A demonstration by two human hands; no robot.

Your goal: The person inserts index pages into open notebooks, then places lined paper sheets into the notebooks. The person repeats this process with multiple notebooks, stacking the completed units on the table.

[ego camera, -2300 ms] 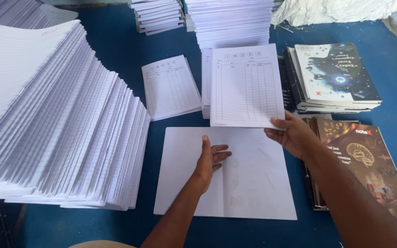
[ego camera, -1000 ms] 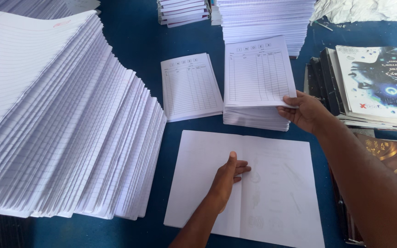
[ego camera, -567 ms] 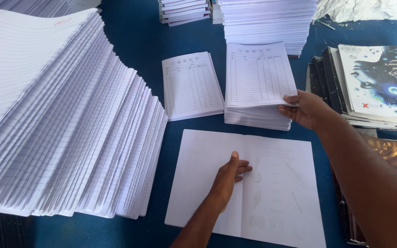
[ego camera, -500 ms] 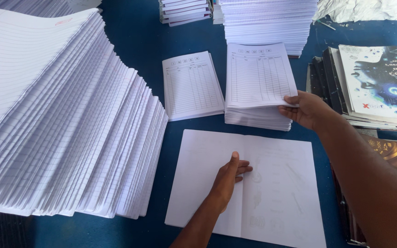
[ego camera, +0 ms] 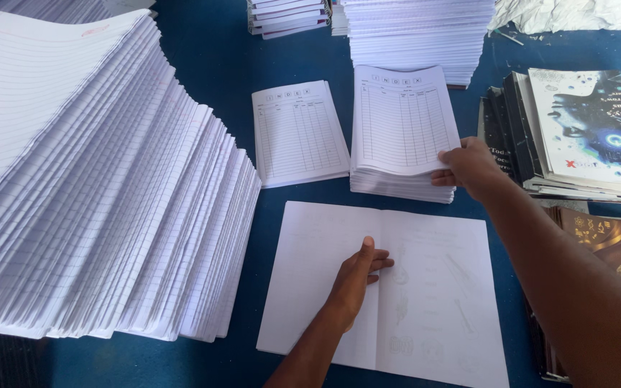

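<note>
We see no packages, labels, signs or screens on the blue table (ego camera: 203, 43). The one doubtful item is a crumpled white sheeting (ego camera: 576, 14) at the table's far right corner. It may be loose wrapping, but we cannot tell, and it encloses nothing that we can make out.
</note>
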